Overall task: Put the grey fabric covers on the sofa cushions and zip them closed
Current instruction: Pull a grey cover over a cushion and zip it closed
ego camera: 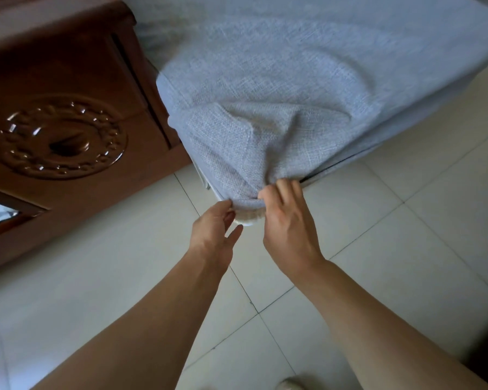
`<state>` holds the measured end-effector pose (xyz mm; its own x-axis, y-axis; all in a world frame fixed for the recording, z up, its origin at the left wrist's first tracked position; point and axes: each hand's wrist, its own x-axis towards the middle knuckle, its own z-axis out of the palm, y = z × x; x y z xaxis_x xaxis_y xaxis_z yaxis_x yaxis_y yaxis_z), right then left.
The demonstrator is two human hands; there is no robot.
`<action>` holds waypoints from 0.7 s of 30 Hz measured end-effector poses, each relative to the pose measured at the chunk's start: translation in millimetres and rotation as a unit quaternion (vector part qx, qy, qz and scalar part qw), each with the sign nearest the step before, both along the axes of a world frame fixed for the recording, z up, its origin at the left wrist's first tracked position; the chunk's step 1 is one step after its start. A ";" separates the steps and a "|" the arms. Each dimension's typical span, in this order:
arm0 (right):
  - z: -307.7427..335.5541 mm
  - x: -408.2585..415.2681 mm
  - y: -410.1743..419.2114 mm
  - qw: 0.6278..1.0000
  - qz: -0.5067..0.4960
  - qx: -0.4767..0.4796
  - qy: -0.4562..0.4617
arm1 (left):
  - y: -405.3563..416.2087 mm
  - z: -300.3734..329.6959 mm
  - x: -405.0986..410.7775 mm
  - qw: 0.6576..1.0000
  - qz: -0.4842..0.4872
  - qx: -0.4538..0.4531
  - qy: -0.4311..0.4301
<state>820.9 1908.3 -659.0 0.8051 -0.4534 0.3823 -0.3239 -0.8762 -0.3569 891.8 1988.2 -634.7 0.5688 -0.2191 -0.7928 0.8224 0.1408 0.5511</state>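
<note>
A large sofa cushion in a grey woven fabric cover fills the upper right, its near corner hanging over the floor. The cover is bunched and wrinkled at that corner. A pale strip of the inner cushion shows below the cover's edge. My left hand pinches the cover's edge at the corner from the left. My right hand grips the bunched fabric just to the right, fingers curled into the folds. The zip is not visible.
A dark carved wooden sofa frame stands at the left, touching the cushion's left side. Pale floor tiles spread under my arms. A light shoe tip shows at the bottom edge.
</note>
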 end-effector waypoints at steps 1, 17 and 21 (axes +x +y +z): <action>5.7 -2.5 -0.4 1.000 0.005 -0.004 0.019 | 0.2 3.9 -1.7 1.000 -0.019 0.019 -0.005; 99.4 -37.1 -117.8 0.962 -0.089 0.025 0.256 | -93.5 104.2 -40.1 0.778 -0.431 0.325 -0.320; 99.0 -47.3 -178.9 0.961 -0.070 0.030 0.265 | -149.5 99.7 -52.8 0.714 -0.464 0.377 -0.363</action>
